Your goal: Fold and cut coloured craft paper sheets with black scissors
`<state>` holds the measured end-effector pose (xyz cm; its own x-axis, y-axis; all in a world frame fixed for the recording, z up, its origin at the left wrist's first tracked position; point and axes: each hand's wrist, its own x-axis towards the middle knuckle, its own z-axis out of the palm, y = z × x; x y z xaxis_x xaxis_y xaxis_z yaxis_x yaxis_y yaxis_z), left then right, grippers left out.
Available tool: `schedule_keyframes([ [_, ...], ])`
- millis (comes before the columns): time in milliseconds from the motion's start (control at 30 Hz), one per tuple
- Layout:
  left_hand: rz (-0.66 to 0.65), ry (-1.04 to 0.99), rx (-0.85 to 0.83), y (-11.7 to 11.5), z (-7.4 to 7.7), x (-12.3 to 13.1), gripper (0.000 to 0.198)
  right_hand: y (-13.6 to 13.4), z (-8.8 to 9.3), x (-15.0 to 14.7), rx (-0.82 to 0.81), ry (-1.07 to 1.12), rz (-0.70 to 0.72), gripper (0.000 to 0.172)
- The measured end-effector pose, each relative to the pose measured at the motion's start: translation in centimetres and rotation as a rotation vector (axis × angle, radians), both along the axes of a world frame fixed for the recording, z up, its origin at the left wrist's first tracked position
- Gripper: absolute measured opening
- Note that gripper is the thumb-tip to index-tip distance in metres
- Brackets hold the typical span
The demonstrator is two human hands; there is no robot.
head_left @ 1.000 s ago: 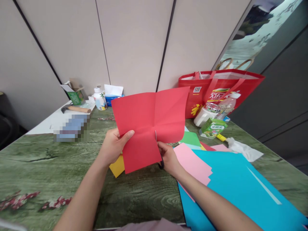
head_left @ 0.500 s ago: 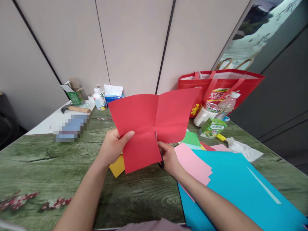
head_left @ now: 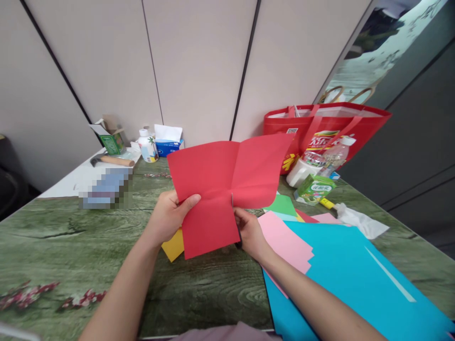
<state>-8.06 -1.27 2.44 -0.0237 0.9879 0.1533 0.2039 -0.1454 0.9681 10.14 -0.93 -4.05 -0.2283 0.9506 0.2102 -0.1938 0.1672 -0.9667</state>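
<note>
A sheet of red paper, creased into four quarters, is held up above the table. My left hand pinches its left edge, thumb on the near face and fingers behind. In my right hand is a pair of scissors, mostly hidden by the hand and the paper; a dark handle and a thin strip of blade show. The blade sits in a cut that runs up the lower crease to near the sheet's middle. Yellow paper lies beneath the red sheet's lower left.
To the right lie pink sheets on large blue sheets, with green paper behind. A red bag, white mug and green carton stand at back right. A hammer, bottle and tissue pack are at back left.
The red sheet has tilted and bent slightly, its upper left corner shifting right and its top edge dropping a little. Both hands have barely moved and keep their holds.
</note>
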Motion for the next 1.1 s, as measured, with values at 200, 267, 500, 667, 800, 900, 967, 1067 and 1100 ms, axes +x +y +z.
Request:
schedule_keyframes([
  [200,0.001,-0.027,-0.004,-0.01,0.13,0.04,0.028,-0.08,0.05,0.01,-0.010,0.029,0.008,0.028],
  [267,-0.009,-0.038,0.001,-0.02,0.10,0.03,0.028,-0.10,0.03,0.00,-0.014,0.025,0.000,0.028],
  [500,-0.024,-0.049,0.005,-0.02,-0.21,-0.10,0.029,0.00,-0.31,0.09,0.020,0.013,-0.013,0.026],
  [667,-0.021,-0.060,0.005,0.02,-0.23,-0.10,0.029,-0.03,-0.25,0.11,0.020,0.020,-0.015,0.025],
  [800,-0.039,-0.102,-0.018,0.12,-0.45,-0.13,0.029,-0.12,-0.13,0.08,0.033,0.005,-0.030,0.025],
  [900,-0.042,-0.124,-0.024,0.15,-0.67,-0.15,0.028,-0.20,-0.07,0.07,0.038,0.010,-0.032,0.023],
  [967,-0.044,-0.130,-0.030,0.14,-0.72,-0.14,0.028,-0.24,-0.07,0.06,0.035,0.016,-0.031,0.023],
  [1067,-0.047,-0.125,-0.032,0.09,-0.57,-0.10,0.028,-0.26,-0.07,0.05,0.038,0.014,-0.032,0.023],
  [1100,-0.049,-0.114,-0.024,0.06,-0.47,-0.08,0.028,-0.25,-0.06,0.05,0.044,0.010,-0.036,0.023],
])
